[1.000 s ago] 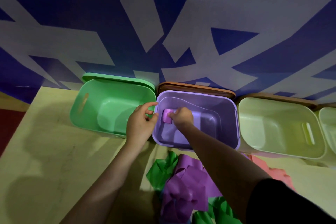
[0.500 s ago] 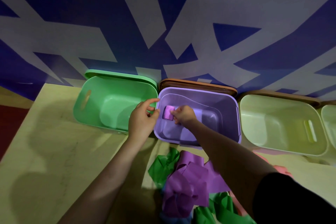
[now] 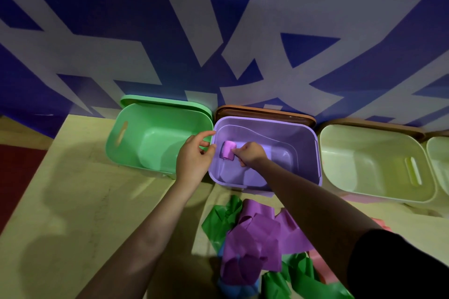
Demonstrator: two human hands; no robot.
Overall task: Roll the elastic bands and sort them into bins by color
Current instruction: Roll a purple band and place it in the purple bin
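- My right hand [image 3: 247, 155] is pinching the rolled purple band [image 3: 228, 150] inside the purple bin [image 3: 306, 153].
- My left hand [image 3: 193, 160], fingers loose, is holding nothing at the bin's left rim.

purple bin [image 3: 303, 143]: my right hand [image 3: 249, 154] pinched a rolled purple band [image 3: 228, 150] inside it, near its left wall | my left hand [image 3: 194, 156] hovered at its left rim, fingers loosely curled | green bin [image 3: 136, 133] sat left of it | loose bands [image 3: 252, 238] lay heaped in front of it
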